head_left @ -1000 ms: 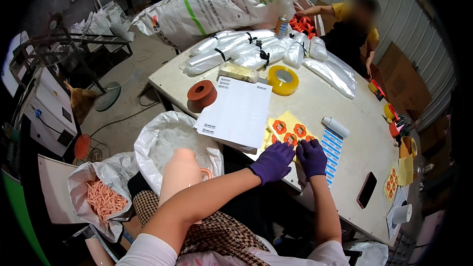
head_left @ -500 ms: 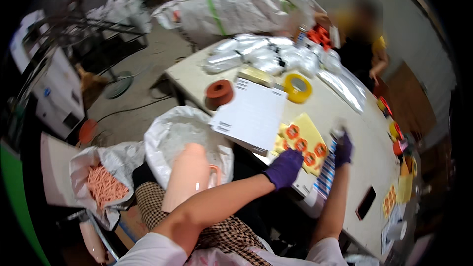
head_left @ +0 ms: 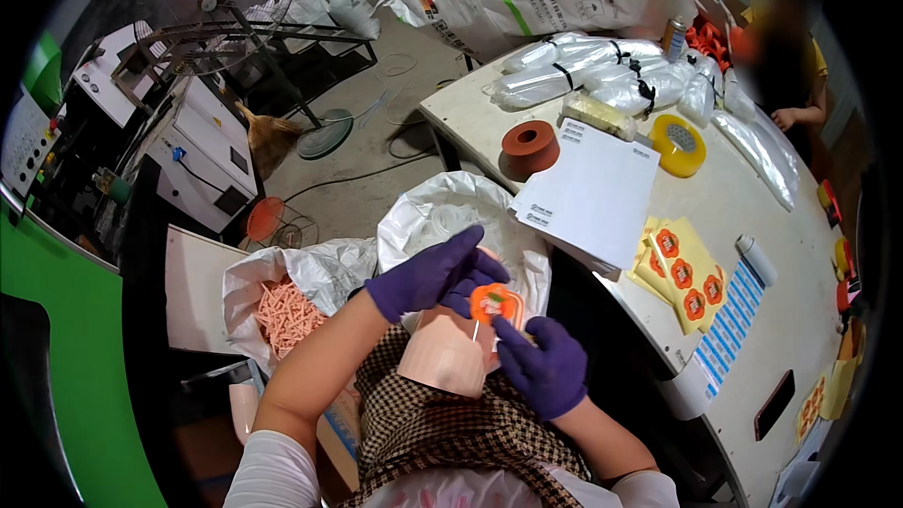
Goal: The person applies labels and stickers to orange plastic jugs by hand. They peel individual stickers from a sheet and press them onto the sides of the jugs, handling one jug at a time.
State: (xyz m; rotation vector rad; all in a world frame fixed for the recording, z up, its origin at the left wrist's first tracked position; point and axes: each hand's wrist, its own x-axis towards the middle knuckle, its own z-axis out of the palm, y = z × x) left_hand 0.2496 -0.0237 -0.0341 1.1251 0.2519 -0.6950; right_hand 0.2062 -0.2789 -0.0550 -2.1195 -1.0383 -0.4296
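Note:
Across my lap lies a pale pink jug (head_left: pixel 440 357) with a looped handle, tilted, its upper part hidden behind my hands. An orange flower-shaped sticker (head_left: pixel 493 302) is held up in front of it. My left hand (head_left: pixel 435 277), in a purple glove, reaches over the jug with bent fingers, its thumb side at the sticker's left edge. From the lower right, my right hand (head_left: pixel 543 367), also gloved in purple, grips the sticker's lower edge with its fingertips. Whether the sticker touches the jug, I cannot tell.
On the table (head_left: pixel 649 325) are flower sticker sheets (head_left: pixel 685 273), a blue-striped label strip (head_left: pixel 729 325), a white box (head_left: pixel 597 188), yellow tape (head_left: pixel 677 145) and a phone (head_left: pixel 774 405). White sacks (head_left: pixel 437 198) stand beside me; one holds pink strips (head_left: pixel 287 318). A person (head_left: pixel 795 85) sits across.
Both hands have moved left from the sticker sheets and label strip to the jug. An orange sticker now shows between them. The view has shifted left.

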